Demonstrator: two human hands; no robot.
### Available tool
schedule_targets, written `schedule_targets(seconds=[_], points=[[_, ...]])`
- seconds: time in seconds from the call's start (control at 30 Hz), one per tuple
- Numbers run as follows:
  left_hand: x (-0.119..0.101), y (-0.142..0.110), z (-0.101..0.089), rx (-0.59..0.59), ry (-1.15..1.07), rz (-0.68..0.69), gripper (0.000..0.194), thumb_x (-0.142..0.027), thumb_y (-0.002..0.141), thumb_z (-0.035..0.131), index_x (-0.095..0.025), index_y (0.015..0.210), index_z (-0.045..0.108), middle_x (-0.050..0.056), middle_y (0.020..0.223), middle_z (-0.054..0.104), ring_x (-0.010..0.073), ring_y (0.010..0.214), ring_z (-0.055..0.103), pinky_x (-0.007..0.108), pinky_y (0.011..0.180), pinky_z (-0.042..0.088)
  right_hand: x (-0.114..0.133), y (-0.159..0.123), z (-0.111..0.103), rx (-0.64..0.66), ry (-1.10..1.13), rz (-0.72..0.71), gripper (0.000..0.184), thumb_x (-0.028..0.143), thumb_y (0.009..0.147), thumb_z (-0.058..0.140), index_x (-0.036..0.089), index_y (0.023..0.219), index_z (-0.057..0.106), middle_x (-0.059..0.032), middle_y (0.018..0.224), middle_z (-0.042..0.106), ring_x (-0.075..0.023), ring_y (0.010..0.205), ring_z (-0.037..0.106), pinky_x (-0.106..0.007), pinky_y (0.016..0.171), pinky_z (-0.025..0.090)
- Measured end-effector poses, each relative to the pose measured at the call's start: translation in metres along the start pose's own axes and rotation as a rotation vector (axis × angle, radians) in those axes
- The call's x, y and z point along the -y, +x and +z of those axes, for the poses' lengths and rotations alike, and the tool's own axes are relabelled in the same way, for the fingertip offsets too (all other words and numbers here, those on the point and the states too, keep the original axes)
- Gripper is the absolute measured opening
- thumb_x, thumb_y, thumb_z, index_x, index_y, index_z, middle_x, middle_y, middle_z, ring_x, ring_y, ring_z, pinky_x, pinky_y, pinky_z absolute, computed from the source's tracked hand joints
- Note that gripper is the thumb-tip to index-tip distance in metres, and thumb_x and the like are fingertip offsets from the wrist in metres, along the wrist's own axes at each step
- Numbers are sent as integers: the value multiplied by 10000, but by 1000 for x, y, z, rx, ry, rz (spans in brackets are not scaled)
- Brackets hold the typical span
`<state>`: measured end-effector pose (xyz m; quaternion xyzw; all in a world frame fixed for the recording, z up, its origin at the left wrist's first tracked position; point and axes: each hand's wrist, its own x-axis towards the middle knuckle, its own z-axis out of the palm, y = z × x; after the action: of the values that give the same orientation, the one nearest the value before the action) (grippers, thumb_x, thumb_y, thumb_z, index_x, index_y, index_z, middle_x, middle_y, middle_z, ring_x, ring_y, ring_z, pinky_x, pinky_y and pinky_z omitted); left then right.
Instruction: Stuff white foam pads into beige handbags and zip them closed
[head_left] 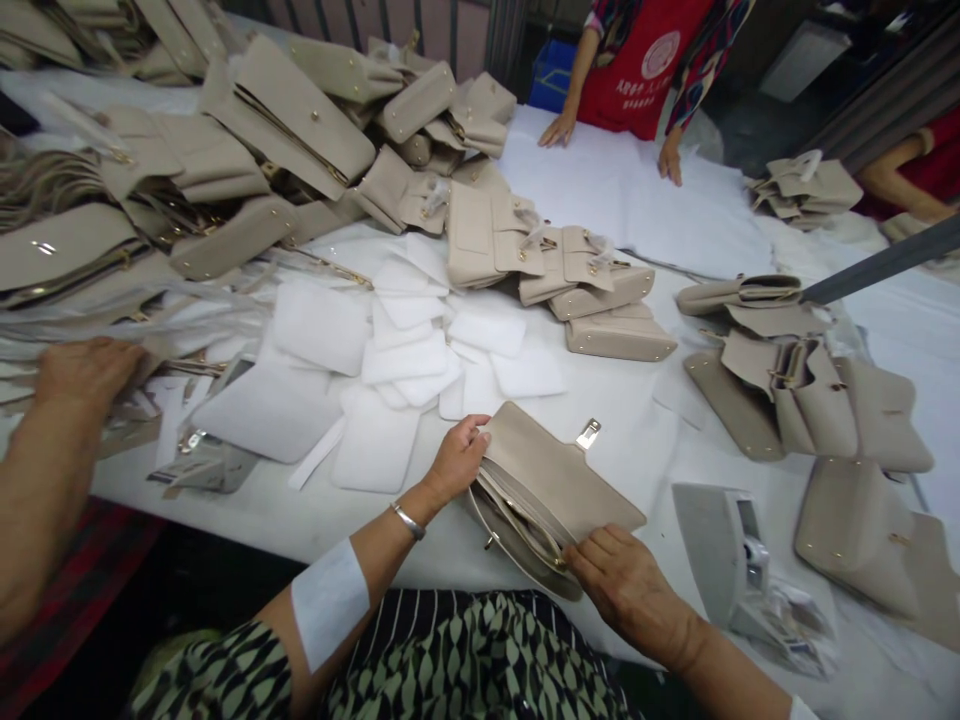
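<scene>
A beige handbag (559,470) with its flap folded back lies at the table's front edge, right before me. Its opening faces me, and a metal clasp shows on the flap's far edge. My left hand (456,458) grips the bag's left end, thumb and fingers closed on it. At the right end, my right hand (619,572) has its fingers curled on the rim by the opening; the fingertips are partly hidden. White padding sheets (375,440) lie spread to the left of the bag. A tape dispenser (739,560) stands to the right of my right hand.
Beige bags (300,120) are heaped at the back left, with more bags (810,400) at the right. A co-worker's hand (90,370) reaches in at the left, near another tape dispenser (206,460). Across the table, a person in a red apron (645,70) touches white sheets (637,200).
</scene>
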<state>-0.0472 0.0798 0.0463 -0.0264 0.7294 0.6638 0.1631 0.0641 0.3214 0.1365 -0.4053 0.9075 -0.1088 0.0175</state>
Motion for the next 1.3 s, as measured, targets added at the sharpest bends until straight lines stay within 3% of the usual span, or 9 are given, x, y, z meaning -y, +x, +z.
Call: schedule_targets(seconds=[0.33,0.43,0.67,0.8,0.87,0.93,1.03,1.17,1.3], points=[[-15,5,-8,97,-19,3,308,-243,790,499,-136,1075,547,23,782,670,140,653,599,249,624,474,-10,26,8,-62,24,-156,132,100,897,466,127,850,586,-16,625,504,-150,611,387,-331,602,262],[-12,6,-7,18,55,5,290,-248,798,500,-154,1065,561,10,762,660,144,654,586,260,642,471,-8,35,9,-54,25,-102,123,117,902,467,133,872,585,-20,637,517,-154,628,396,-334,616,264],[-17,2,7,-198,204,64,296,-245,799,538,-173,1086,552,20,837,630,188,861,584,336,833,450,0,46,15,207,112,-169,198,130,890,448,166,711,524,-33,693,563,-159,657,432,-338,670,285],[-32,-31,-1,-438,468,416,266,-237,847,511,-152,1099,521,90,982,607,224,975,537,396,883,402,-14,29,5,259,229,121,210,211,911,444,169,742,561,-42,726,589,-169,714,490,-318,709,316],[-39,-54,1,-233,672,748,163,-202,849,506,-164,998,559,64,835,616,207,832,554,372,779,413,-22,25,-1,318,273,187,210,246,920,449,171,774,580,-41,740,602,-170,735,516,-303,714,330],[-45,-75,13,152,808,999,102,-181,851,490,-172,918,566,31,706,596,178,691,545,340,673,407,-28,27,-6,404,282,175,221,252,924,445,172,766,577,-38,737,611,-168,735,532,-292,712,340],[-50,-93,43,550,941,1047,108,-198,840,489,-159,921,549,24,675,612,176,590,550,327,561,412,-34,37,-11,513,268,66,237,254,928,437,175,746,566,-37,752,627,-170,750,550,-286,719,349],[-50,-102,75,658,1060,782,258,-188,802,482,-83,1035,518,62,665,638,203,534,579,320,465,428,-42,46,-20,547,242,-4,236,266,929,445,178,749,570,-29,772,635,-161,765,558,-274,734,352],[-43,-109,91,620,1089,774,291,-183,784,485,-28,1027,531,151,787,661,210,561,595,321,473,446,-41,43,-24,471,187,-51,215,232,906,465,181,729,574,-21,724,618,-150,719,528,-289,711,328]])
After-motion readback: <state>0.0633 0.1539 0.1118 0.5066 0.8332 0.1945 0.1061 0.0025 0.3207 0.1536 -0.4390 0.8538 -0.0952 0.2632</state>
